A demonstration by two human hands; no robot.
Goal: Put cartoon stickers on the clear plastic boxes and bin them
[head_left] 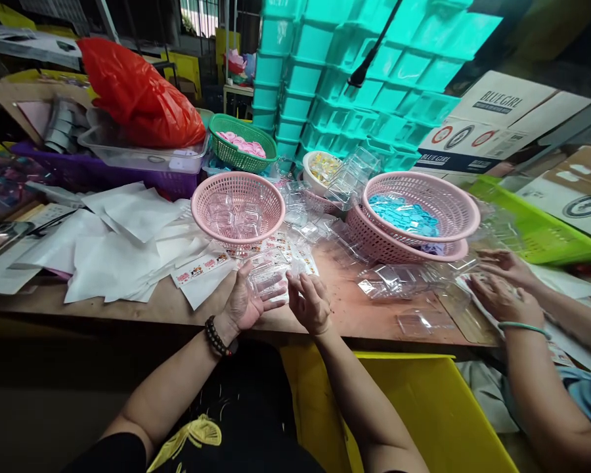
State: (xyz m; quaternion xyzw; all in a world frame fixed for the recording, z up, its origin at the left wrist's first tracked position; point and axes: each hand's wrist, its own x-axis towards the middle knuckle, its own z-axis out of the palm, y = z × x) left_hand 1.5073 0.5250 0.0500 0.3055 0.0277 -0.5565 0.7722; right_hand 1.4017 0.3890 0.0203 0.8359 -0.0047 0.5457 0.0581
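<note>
- Nearest us sits a yellow bin (423,407), tucked under the near edge of the table (359,315).
- Far behind the hands, we see a pink basket (238,209) of clear shells.
- Our left hand (243,303) cradles a clear plastic shell (267,279) in open, curled fingers; our right hand (309,302) touches its right edge, fingers loosely bent.
- We judge this light hold could let the slick shell slide off toward the bin.

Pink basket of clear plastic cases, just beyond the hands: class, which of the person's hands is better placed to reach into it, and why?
Probably the left. The pink basket sits above and slightly left of the left hand, which cradles a clear case. The right hand lies further right and would have to cross over.
</note>
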